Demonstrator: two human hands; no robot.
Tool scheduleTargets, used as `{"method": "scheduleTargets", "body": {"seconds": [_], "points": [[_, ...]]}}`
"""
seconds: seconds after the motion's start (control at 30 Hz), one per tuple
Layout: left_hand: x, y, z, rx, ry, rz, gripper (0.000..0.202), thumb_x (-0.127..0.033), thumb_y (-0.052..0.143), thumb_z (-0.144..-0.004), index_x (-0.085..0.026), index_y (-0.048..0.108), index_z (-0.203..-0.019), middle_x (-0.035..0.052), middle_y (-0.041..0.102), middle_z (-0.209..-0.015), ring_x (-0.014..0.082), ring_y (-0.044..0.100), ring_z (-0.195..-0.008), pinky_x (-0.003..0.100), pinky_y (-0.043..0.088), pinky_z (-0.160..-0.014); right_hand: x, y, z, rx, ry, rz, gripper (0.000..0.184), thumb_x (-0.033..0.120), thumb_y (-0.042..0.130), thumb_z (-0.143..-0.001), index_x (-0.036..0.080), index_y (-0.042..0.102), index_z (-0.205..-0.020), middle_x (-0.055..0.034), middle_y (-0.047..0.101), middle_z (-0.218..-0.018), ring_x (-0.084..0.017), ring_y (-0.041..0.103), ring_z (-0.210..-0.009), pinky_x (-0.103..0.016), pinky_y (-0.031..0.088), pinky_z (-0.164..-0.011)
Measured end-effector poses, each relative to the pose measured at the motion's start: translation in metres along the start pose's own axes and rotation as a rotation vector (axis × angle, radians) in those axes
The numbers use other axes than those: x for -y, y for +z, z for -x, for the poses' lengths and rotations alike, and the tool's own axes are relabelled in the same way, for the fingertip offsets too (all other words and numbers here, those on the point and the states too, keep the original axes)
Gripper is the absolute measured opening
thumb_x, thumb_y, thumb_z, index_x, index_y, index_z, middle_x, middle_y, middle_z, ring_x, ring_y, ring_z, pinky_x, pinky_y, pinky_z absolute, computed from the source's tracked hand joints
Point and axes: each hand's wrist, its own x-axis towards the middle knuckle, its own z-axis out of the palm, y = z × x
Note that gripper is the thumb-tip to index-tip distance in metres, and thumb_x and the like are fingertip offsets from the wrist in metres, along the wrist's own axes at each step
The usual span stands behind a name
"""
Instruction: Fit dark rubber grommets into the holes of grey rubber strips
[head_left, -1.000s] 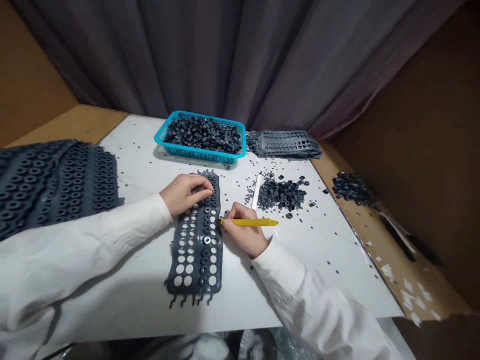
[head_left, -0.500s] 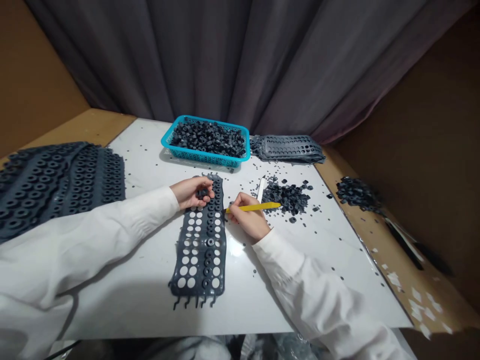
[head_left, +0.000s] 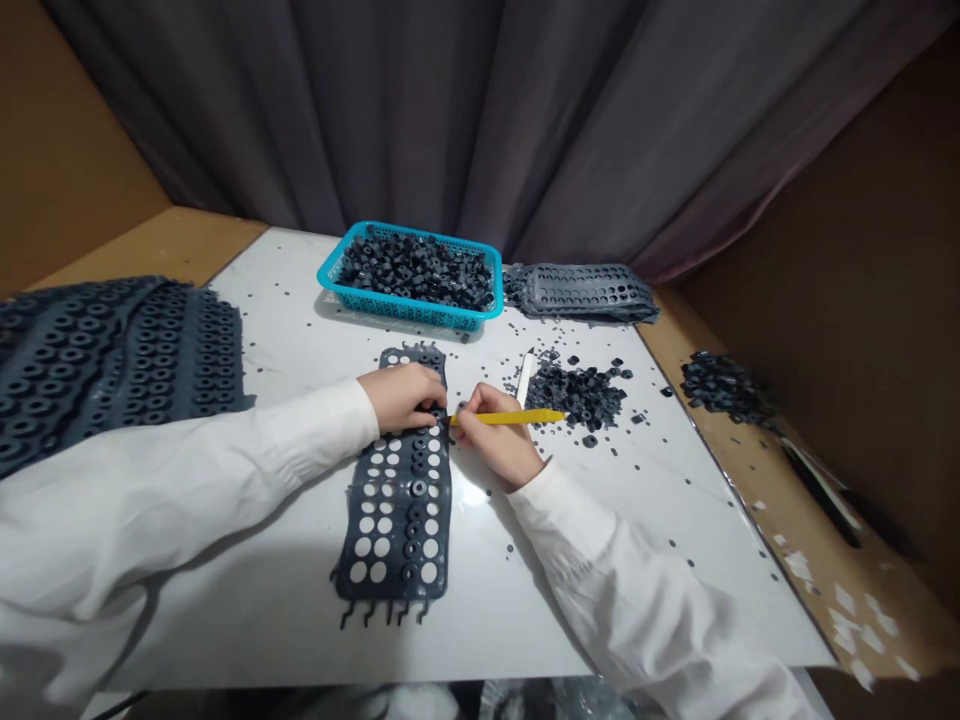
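Note:
My right hand (head_left: 499, 437) grips a slim yellow pen-shaped tool (head_left: 517, 416). Its dark tip points left, at the right edge of a dark rubber sheet (head_left: 397, 500). White table shows through rows of round holes in this sheet, and one column carries raised ring-shaped pieces. Over the sheet's upper part lies my left hand (head_left: 409, 396), fingers bent and closed near the tool's tip. What those fingers hold is hidden beneath them. Right of my right hand is a pile of small black pieces (head_left: 585, 393), with a white pen-shaped tool (head_left: 524, 380) beside it.
A blue basket (head_left: 409, 303) full of small black pieces stands at the back. Stacked perforated sheets (head_left: 592, 290) lie to its right, and ringed rubber sheets (head_left: 127, 365) at the left. More black pieces (head_left: 724, 385) and white scraps (head_left: 844, 605) are on the brown surface at right.
My left hand has moved right and turned palm down onto the sheet, its fingers now close to the tool's tip. My right hand stays nearly where it was, still gripping the yellow tool.

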Motion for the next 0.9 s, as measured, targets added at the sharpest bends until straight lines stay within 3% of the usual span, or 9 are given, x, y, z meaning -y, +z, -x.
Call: {"method": "scheduleTargets", "body": {"seconds": [0.17, 0.27, 0.33, 0.4, 0.5, 0.57, 0.63, 0.73, 0.9], "points": [[-0.024, -0.008, -0.011, 0.221, -0.023, -0.337, 0.013, -0.016, 0.057, -0.078, -0.014, 0.069, -0.083, 0.008, 0.064, -0.084, 0.0176, 0.062, -0.069, 0.025, 0.041, -0.059, 0.004, 0.0, -0.001, -0.005, -0.001, 0.045, 0.013, 0.017, 0.052, -0.066, 0.021, 0.042, -0.059, 0.004, 0.057, -0.049, -0.011, 0.05, -0.045, -0.021, 0.035, -0.045], [-0.024, -0.004, -0.011, 0.229, -0.022, -0.344, 0.018, -0.011, 0.051, -0.081, -0.014, 0.068, -0.08, 0.0085, 0.065, -0.082, 0.0171, 0.063, -0.067, 0.025, 0.041, -0.058, 0.004, 0.0, -0.001, -0.005, -0.009, 0.069, 0.014, 0.016, 0.052, -0.064, 0.021, 0.041, -0.057, 0.0043, 0.055, -0.048, -0.011, 0.05, -0.045, -0.021, 0.034, -0.045], [-0.013, 0.0, -0.006, 0.111, 0.02, -0.203, 0.018, -0.012, 0.05, -0.082, -0.014, 0.067, -0.079, 0.0072, 0.066, -0.082, 0.0157, 0.062, -0.069, 0.024, 0.043, -0.062, 0.002, 0.001, -0.001, -0.007, -0.007, 0.081, 0.015, 0.016, 0.052, -0.064, 0.021, 0.04, -0.057, 0.0044, 0.055, -0.048, -0.011, 0.05, -0.045, -0.021, 0.035, -0.045], [0.002, 0.001, 0.0, -0.106, 0.032, 0.014, 0.016, -0.018, 0.05, -0.082, -0.015, 0.066, -0.079, 0.0055, 0.067, -0.081, 0.0142, 0.061, -0.07, 0.023, 0.043, -0.066, 0.001, 0.002, -0.001, -0.006, 0.003, 0.077, 0.015, 0.016, 0.052, -0.064, 0.021, 0.04, -0.057, 0.0044, 0.056, -0.048, -0.011, 0.05, -0.044, -0.021, 0.035, -0.045], [0.024, -0.004, 0.008, -0.418, -0.165, 0.325, 0.023, -0.033, 0.054, -0.08, -0.013, 0.065, -0.08, 0.0031, 0.066, -0.073, 0.0126, 0.055, -0.061, 0.022, 0.042, -0.059, 0.0, 0.003, -0.001, 0.001, 0.027, 0.031, 0.015, 0.016, 0.053, -0.064, 0.021, 0.041, -0.058, 0.0046, 0.056, -0.048, -0.011, 0.051, -0.044, -0.021, 0.036, -0.045], [0.032, -0.009, 0.011, -0.491, -0.333, 0.495, 0.03, -0.041, 0.058, -0.074, -0.013, 0.065, -0.081, 0.0017, 0.065, -0.07, 0.0115, 0.051, -0.055, 0.022, 0.04, -0.054, 0.001, 0.002, -0.001, 0.011, 0.039, -0.017, 0.013, 0.017, 0.053, -0.065, 0.021, 0.042, -0.059, 0.0047, 0.056, -0.048, -0.011, 0.052, -0.044, -0.021, 0.038, -0.046], [0.034, -0.011, 0.012, -0.465, -0.405, 0.627, 0.032, -0.042, 0.061, -0.069, -0.013, 0.064, -0.08, 0.0015, 0.065, -0.072, 0.0114, 0.052, -0.057, 0.021, 0.04, -0.054, 0.003, -0.001, -0.002, 0.0, 0.041, -0.05, 0.012, 0.017, 0.053, -0.066, 0.021, 0.043, -0.06, 0.0045, 0.057, -0.049, -0.011, 0.052, -0.044, -0.022, 0.039, -0.046], [0.028, -0.007, 0.011, -0.339, -0.4, 0.667, 0.028, -0.038, 0.063, -0.066, -0.013, 0.064, -0.078, 0.0017, 0.064, -0.072, 0.0098, 0.049, -0.054, 0.02, 0.039, -0.053, 0.006, -0.005, -0.007, -0.061, 0.036, -0.061, 0.013, 0.018, 0.053, -0.067, 0.021, 0.043, -0.06, 0.0042, 0.058, -0.049, -0.011, 0.052, -0.045, -0.022, 0.041, -0.047], [0.019, 0.003, 0.002, -0.169, -0.215, 0.357, 0.022, -0.024, 0.059, -0.069, -0.014, 0.066, -0.088, -0.0013, 0.06, -0.067, 0.0081, 0.043, -0.049, 0.019, 0.036, -0.051, 0.005, -0.002, -0.014, -0.025, 0.068, -0.095, 0.012, 0.018, 0.053, -0.066, 0.022, 0.042, -0.062, 0.0047, 0.058, -0.048, -0.012, 0.053, -0.043, -0.022, 0.041, -0.045]]}}
